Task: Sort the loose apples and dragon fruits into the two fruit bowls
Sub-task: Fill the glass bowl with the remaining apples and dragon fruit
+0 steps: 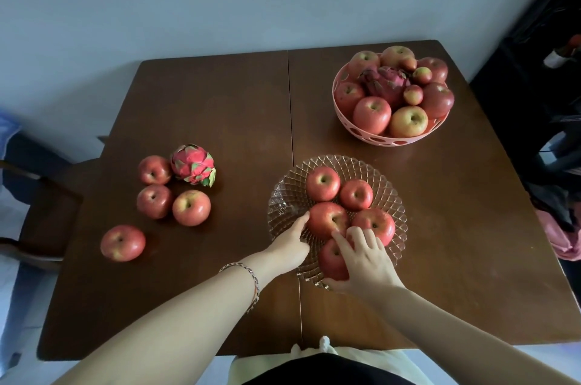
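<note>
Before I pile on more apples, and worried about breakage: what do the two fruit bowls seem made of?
Clear faceted shallow bowl: glossy pressed glass, perhaps acrylic; see-through, ribs glint. Pink round bowl with oval holes: matte moulded plastic, possibly painted metal; thin even wall, uniform colour.

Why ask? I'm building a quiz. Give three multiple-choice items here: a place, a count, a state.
1. Where is the loose dragon fruit? A on a chair; B on the table; C on the floor.
2. How many apples lie in the glass dish? A two; B eight; C five.
3. What is the right grip doing? A curling round the dish's nearest apple; B hanging idle; C holding a knife.
Answers: B, it sits on wood beside loose apples; C, five show; A, fingers wrap it.
</note>
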Demonstrator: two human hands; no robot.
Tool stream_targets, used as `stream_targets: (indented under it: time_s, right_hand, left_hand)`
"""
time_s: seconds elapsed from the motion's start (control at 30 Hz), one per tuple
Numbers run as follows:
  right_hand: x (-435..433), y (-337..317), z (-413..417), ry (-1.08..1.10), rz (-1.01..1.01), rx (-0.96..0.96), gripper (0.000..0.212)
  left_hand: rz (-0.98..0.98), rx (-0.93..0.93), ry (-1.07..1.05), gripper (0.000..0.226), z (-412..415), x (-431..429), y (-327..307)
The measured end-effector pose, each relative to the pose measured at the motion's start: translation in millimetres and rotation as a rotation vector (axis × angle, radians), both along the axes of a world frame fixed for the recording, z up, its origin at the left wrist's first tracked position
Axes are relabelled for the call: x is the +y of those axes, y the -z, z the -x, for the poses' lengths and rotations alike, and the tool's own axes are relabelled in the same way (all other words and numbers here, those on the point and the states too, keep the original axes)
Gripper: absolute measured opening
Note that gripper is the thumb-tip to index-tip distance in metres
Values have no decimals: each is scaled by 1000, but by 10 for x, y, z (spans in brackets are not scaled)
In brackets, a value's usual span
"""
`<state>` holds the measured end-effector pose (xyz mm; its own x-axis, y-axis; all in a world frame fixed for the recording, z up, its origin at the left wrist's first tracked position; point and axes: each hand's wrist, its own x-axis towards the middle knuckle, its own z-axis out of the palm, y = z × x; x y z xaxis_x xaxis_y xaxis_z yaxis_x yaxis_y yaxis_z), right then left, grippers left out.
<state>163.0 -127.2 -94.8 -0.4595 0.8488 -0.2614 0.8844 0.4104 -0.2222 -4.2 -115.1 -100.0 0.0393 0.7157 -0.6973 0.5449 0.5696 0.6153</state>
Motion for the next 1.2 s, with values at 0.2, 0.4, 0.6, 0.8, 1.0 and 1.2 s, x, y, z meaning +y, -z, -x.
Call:
stream_targets:
  time_s: [0.2, 0.4, 0.6, 0.8, 1.0, 1.2]
  right_hand:
    - [0, 11, -47, -21, -45, 14, 92]
    - [132, -362, 126, 21, 116, 134, 93]
    - [526, -663, 919, -90, 186, 277, 32]
    - [502, -592, 2059, -298, 186, 192, 56]
    - [444, -120, 2977, -393, 100, -80, 85]
    - [471, 156, 2977, -265, 167, -68, 75]
  left_hand:
    - [22, 37, 123, 76, 1, 99, -70]
    - [-113, -42, 0, 55, 163, 70, -349]
    - [-583, 593, -91, 46, 1310, -63, -596]
    - [98, 965, -285, 91, 2334, -429, -390]
    - [176, 778, -254, 85, 2605, -535, -152]
    - [216, 852, -27, 83, 2633, -547, -198]
